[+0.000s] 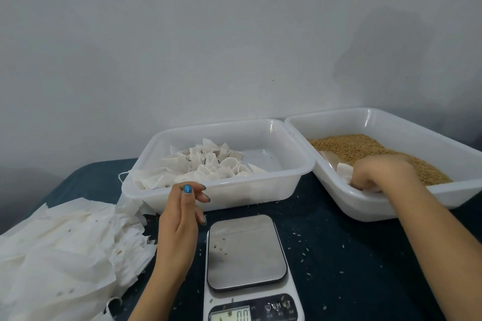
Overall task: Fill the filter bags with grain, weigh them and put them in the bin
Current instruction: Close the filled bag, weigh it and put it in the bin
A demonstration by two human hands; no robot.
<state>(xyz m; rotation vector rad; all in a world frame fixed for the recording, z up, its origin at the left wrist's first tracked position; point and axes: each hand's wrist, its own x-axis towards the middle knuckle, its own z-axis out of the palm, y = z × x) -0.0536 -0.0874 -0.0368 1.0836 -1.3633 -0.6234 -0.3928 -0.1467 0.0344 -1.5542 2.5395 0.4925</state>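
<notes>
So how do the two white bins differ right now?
The left bin holds a heap of white filter bags; the right bin holds loose brown grain. The left bin's floor is part bare; grain covers most of the right bin's. No hand is in the left bin; the right hand is in the right bin, gripping a single bag. Both are white plastic tubs, side by side.

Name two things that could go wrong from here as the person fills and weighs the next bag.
1. Stray grains lie on the scale; they might skew the next reading unless brushed off.
2. The right hand alone grips a filter bag low in the grain bin, while the left hand hovers free; grain may miss the bag's mouth or spill over the rim.
</notes>
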